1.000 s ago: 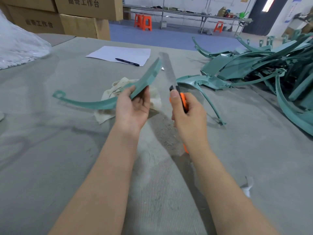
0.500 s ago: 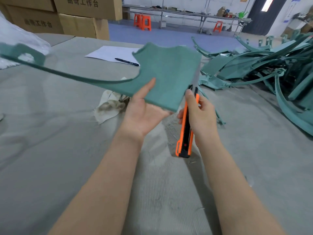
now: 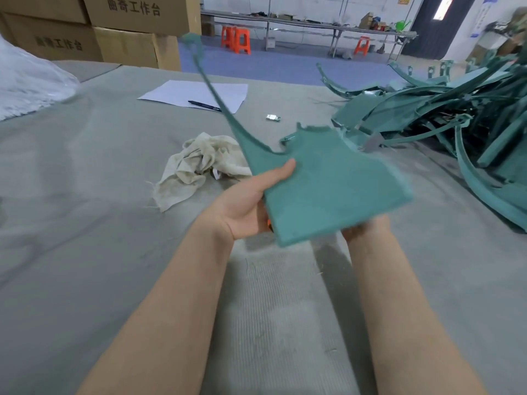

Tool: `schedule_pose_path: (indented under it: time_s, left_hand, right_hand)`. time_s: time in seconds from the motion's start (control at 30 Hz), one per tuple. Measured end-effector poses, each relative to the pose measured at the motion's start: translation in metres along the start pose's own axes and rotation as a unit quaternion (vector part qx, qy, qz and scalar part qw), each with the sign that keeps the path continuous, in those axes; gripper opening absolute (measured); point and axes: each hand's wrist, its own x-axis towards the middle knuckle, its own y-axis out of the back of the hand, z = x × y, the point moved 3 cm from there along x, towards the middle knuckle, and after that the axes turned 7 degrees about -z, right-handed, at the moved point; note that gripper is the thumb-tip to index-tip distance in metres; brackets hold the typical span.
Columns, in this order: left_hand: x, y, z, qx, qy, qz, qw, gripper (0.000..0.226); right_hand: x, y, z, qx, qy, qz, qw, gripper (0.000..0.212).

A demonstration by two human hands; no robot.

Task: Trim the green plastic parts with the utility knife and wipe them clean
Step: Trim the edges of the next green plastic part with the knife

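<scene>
My left hand [image 3: 248,203] holds a green plastic part [image 3: 328,189] up over the table, thumb lying on its flat top face and fingers underneath. The part's thin curved arm sweeps up and away to the upper left. Only the heel of my right hand [image 3: 365,228] shows below the part's near edge; its fingers are hidden. A sliver of the orange utility knife [image 3: 268,223] peeks out under the part beside my left palm, so the right hand still holds it. A crumpled off-white rag [image 3: 196,166] lies on the table left of the part.
A pile of green plastic parts [image 3: 456,118] fills the right side of the grey felt table [image 3: 85,223]. Farther back lie a paper sheet [image 3: 196,94] with a pen [image 3: 208,106] and a small foil scrap [image 3: 273,117]. Cardboard boxes [image 3: 128,44] and a plastic bag [image 3: 25,81] stand back left.
The green part has turned from edge-on to flat, and its thin arm has swung from the left to point up and away. The right hand and knife have slipped under it.
</scene>
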Motion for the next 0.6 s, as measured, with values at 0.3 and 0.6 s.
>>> schedule_pose_path:
  time_s: [0.3, 0.6]
  left_hand:
    - [-0.015, 0.017, 0.012, 0.079, -0.004, 0.056, 0.995, 0.022]
    - [-0.03, 0.028, 0.023, 0.093, -0.016, 0.068, 0.993, 0.023]
  right_hand:
    - [0.001, 0.001, -0.016, -0.1, 0.031, -0.004, 0.995, 0.032]
    - [0.021, 0.022, -0.016, -0.074, 0.05, 0.102, 0.991, 0.026]
